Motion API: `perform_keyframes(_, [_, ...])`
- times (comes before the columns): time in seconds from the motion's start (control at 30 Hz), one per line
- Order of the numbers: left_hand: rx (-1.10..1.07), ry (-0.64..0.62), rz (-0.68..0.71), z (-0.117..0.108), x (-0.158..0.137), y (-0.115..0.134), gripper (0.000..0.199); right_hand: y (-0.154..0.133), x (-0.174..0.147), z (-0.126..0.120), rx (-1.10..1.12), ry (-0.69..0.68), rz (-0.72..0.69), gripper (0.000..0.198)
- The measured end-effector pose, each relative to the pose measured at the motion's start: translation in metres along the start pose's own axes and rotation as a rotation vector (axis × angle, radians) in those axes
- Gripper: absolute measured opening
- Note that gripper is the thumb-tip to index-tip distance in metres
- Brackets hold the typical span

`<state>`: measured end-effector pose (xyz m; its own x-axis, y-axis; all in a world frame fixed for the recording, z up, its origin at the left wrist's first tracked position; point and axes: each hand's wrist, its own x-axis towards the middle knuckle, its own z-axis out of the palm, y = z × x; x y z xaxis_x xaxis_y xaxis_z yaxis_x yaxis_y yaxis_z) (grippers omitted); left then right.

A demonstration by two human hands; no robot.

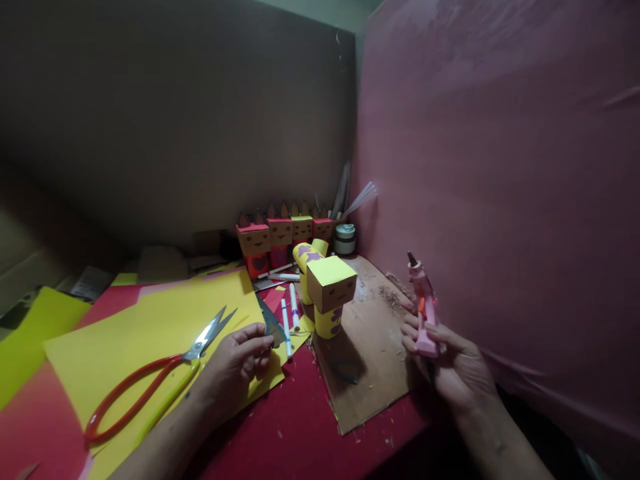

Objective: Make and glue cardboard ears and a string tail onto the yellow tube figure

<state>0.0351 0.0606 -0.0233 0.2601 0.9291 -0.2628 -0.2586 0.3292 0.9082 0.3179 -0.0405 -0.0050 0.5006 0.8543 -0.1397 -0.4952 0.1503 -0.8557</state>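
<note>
My left hand (245, 357) pinches a dark, pointed paper piece (271, 325) above the yellow paper. In my right hand (457, 363) is a pink hot glue gun (424, 310), its dark nozzle pointing up and a red light showing on its side. Between the hands stands a cardboard-headed figure (331, 293) with a yellow top, a drawn face and a yellow body with purple shapes. A second dark pointed piece (346, 371) lies on the cardboard sheet (385, 360) in front of it. Red-and-yellow-handled scissors (193, 353) rest beside my left wrist.
Several finished-looking box-headed figures (280, 233) with pointed ears line the back wall. Yellow paper sheets (150, 333) cover the left side. Markers (294, 307) lie near the middle, a small round jar (345, 239) and clear glue sticks (363, 197) behind. A pink wall (500, 167) bounds the right.
</note>
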Motion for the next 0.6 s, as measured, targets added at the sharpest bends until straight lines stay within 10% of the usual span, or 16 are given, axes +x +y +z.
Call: perform_keyframes(0.6, [0.127, -0.004, 0.023, 0.002, -0.003, 0.001, 0.026, -0.065, 0.027, 0.026, -0.569, -0.489, -0.405, 0.016])
